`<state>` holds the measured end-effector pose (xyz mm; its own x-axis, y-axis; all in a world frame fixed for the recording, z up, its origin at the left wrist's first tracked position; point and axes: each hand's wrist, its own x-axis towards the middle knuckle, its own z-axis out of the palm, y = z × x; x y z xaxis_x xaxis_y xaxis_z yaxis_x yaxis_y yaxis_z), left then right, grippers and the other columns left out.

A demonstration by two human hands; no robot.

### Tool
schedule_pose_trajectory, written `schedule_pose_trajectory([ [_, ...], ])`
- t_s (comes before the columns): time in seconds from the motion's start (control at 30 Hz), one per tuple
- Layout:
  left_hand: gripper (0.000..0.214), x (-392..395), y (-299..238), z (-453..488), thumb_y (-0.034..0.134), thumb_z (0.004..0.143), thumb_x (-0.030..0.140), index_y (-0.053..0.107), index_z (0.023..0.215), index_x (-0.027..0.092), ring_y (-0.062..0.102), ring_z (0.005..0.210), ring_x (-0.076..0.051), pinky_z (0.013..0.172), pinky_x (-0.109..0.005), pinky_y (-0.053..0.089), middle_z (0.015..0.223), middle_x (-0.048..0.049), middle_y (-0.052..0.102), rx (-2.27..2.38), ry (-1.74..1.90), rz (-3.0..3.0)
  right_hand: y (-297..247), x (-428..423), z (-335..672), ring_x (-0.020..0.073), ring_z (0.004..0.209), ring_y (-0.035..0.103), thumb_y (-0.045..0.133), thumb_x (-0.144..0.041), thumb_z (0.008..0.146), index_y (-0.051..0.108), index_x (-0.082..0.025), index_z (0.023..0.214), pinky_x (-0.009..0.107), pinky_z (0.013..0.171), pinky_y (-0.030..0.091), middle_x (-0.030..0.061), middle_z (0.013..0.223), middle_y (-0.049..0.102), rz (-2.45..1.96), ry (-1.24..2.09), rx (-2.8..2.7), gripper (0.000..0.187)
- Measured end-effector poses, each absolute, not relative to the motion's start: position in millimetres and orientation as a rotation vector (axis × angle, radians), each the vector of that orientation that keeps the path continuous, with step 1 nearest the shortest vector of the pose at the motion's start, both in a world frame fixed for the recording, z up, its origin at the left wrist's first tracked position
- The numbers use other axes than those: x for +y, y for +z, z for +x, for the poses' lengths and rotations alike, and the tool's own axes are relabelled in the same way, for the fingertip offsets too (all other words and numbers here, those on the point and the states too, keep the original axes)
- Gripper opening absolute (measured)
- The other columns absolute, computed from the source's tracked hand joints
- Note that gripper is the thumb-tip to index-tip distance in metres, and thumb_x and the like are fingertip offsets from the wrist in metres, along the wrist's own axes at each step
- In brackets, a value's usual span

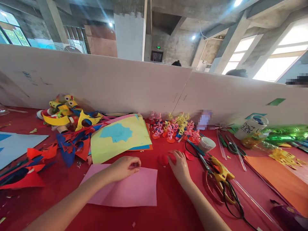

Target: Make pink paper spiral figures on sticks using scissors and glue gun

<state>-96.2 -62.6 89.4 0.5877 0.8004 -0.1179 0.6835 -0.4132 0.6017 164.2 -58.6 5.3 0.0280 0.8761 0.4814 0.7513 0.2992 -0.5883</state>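
My left hand (125,167) is over a pink sheet of paper (139,189), its fingers curled in towards the thumb. Whether anything is pinched in them is hidden. To the right of the sheet, my right hand (180,166) reaches down to the red tabletop with its fingers bent and apart. Its fingertips are beside a small round red piece (163,159), blurred against the table. Another red piece (189,155) lies just to the right of that hand. Past both hands stand several curled pink and yellow paper ornaments (170,133) on small round bases.
Right of my right hand lie scissors (204,162), a yellow glue gun (221,173) with a black cord and a white cup (207,144). Yellow sheets (120,150) and cut paper scraps (69,144) cover the left. A white partition (108,83) closes off the back.
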Motion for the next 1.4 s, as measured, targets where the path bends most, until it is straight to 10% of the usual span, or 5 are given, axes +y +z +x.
schedule_pose_trajectory([
  [0.5, 0.018, -56.6, 51.8, -101.1, 0.053, 0.081, 0.015, 0.062, 0.095, 0.020, 0.054, 0.098, -0.022, 0.088, -0.038, 0.042, 0.101, -0.0070, 0.062, 1.344, 0.573, 2.497, 27.2, -93.7, 132.4, 0.0190, 0.092, 0.056, 0.066, -0.023, 0.078, 0.066, -0.027, 0.090, 0.034, 0.083, 0.042, 0.0000, 0.099, 0.069, -1.027, 0.512, -2.300, 0.013],
  [0.7, 0.032, -97.9, 52.9, -105.8, 0.070, 0.069, 0.036, 0.062, 0.098, 0.025, 0.048, 0.106, -0.026, 0.088, -0.040, 0.043, 0.109, -0.0060, 0.056, 1.089, 0.388, 2.473, 19.8, -89.8, 136.7, 0.0181, 0.091, 0.057, 0.064, -0.018, 0.079, 0.067, -0.026, 0.087, 0.033, 0.083, 0.042, 0.0003, 0.098, 0.069, -1.054, 0.530, -2.289, 0.011],
  [1.4, 0.028, -113.3, 38.7, -98.9, 0.037, 0.092, 0.020, 0.064, 0.082, 0.016, 0.059, 0.079, -0.019, 0.074, -0.036, 0.050, 0.080, -0.0057, 0.065, 1.051, 0.535, 2.811, 25.2, -103.8, 136.3, 0.0166, 0.084, 0.060, 0.052, -0.020, 0.086, 0.063, -0.023, 0.085, 0.032, 0.081, 0.042, 0.0028, 0.088, 0.069, -1.004, 0.404, -2.368, 0.012],
])
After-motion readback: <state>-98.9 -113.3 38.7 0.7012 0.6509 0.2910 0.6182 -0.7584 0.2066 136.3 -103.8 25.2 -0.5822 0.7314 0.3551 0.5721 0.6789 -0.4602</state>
